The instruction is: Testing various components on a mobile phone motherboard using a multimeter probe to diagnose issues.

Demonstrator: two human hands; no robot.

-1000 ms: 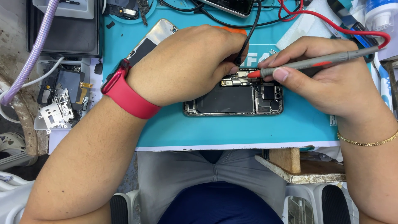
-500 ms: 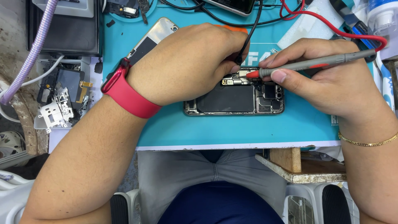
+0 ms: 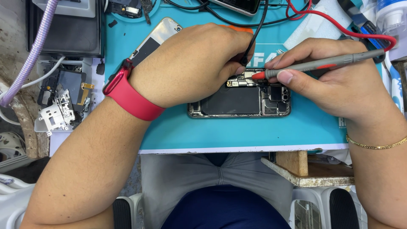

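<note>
A smooth turquoise mat (image 3: 237,131) covers most of the surface, its front edge straight and white-rimmed. In the middle of it lies an opened phone (image 3: 239,101), a flat rounded rectangle with a metal frame, a matte black battery plate and small shiny boards and shields at its upper and right parts; its upper left corner is hidden under the left hand (image 3: 190,63). That hand rests curled over the phone's top edge, a glossy red wrist band (image 3: 131,95) behind it, and its fingertips pinch a thin black probe lead (image 3: 254,34) whose tip is covered by the fingers. The right hand (image 3: 335,80) grips a slim grey probe (image 3: 322,65) with a red tip like a pen, the tip touching the board at the phone's upper middle; a red cable (image 3: 339,19) loops away from its back end. A thin gold bracelet (image 3: 377,146) circles the right wrist. Behind the left hand a silvery phone back panel (image 3: 159,36) lies tilted, half hidden. Off the mat to the left sits a heap of small perforated metal brackets and black parts (image 3: 61,104), hard to sort out, and a ribbed lilac hose (image 3: 29,55) runs out of the frame.
</note>
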